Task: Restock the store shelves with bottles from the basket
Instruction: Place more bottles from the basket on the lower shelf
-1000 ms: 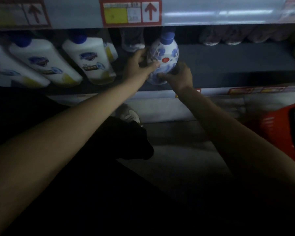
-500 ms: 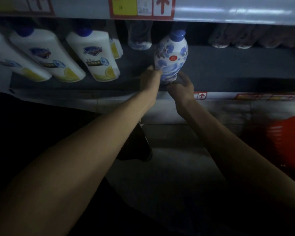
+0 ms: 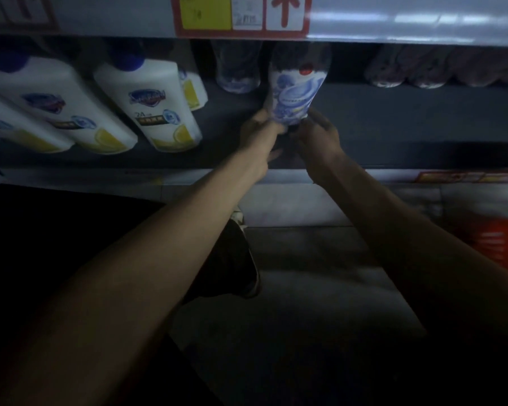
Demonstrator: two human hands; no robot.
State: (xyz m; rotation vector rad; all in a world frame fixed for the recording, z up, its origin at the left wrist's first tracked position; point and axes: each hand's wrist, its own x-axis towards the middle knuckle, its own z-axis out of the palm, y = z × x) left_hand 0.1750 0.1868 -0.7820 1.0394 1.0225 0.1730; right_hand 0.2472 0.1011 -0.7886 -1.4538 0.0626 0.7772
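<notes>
A white bottle with a blue floral pattern (image 3: 295,93) stands upright on the dark lower shelf (image 3: 393,118), its cap hidden under the shelf edge above. My left hand (image 3: 258,128) grips its base from the left and my right hand (image 3: 316,133) grips its base from the right. A similar bottle (image 3: 236,71) stands just behind it to the left. The red basket (image 3: 493,244) shows at the right edge, blurred, on the floor.
White bottles with blue caps and lemon labels (image 3: 156,104) fill the shelf's left part. Dim pinkish bottles (image 3: 423,68) stand at the back right. The upper shelf's edge carries a price tag (image 3: 242,14). A dark shoe (image 3: 232,259) rests on the floor.
Both hands have slid from the bottle's middle to its base, and the bottle has gone deeper into the shelf, its cap now hidden by the upper shelf. The view has moved closer.
</notes>
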